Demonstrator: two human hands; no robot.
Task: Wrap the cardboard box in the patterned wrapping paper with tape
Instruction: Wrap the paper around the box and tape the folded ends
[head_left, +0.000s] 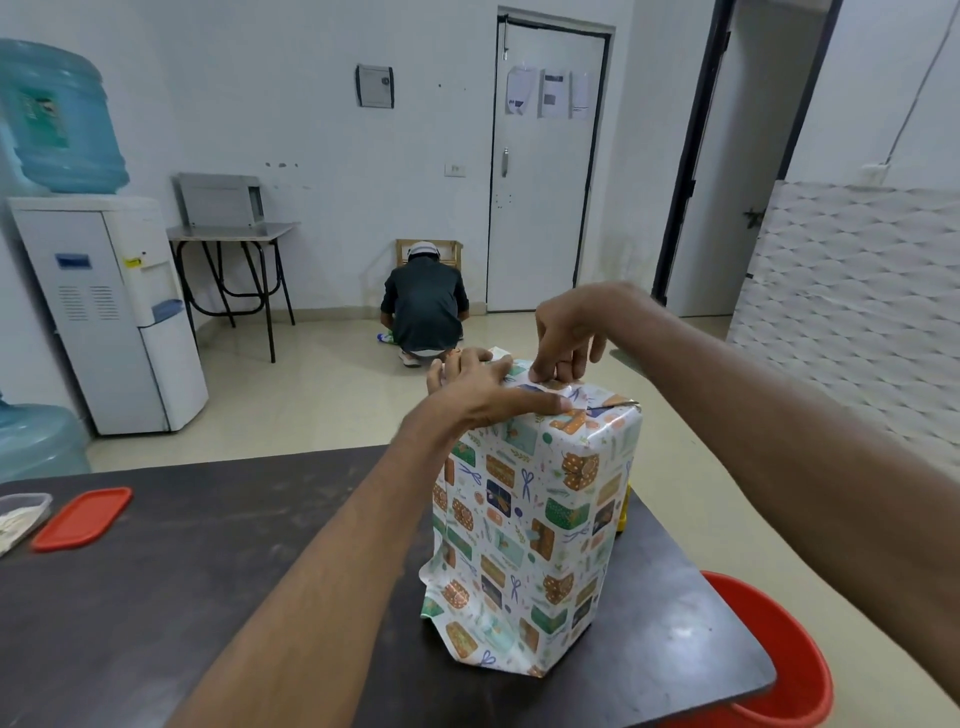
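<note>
Dark table (208, 571), wrapped box (535, 535) upright, white walls (285, 104)

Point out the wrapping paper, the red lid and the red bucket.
wrapping paper (535, 530): head view, on its printed front face.
red lid (83, 517): head view, on the middle of its flat top.
red bucket (789, 639): head view, on its visible red wall.

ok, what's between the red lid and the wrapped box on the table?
Head view: nothing stands between the red lid and the wrapped box. There is only bare dark tabletop, with the person's left forearm crossing that stretch.
</note>
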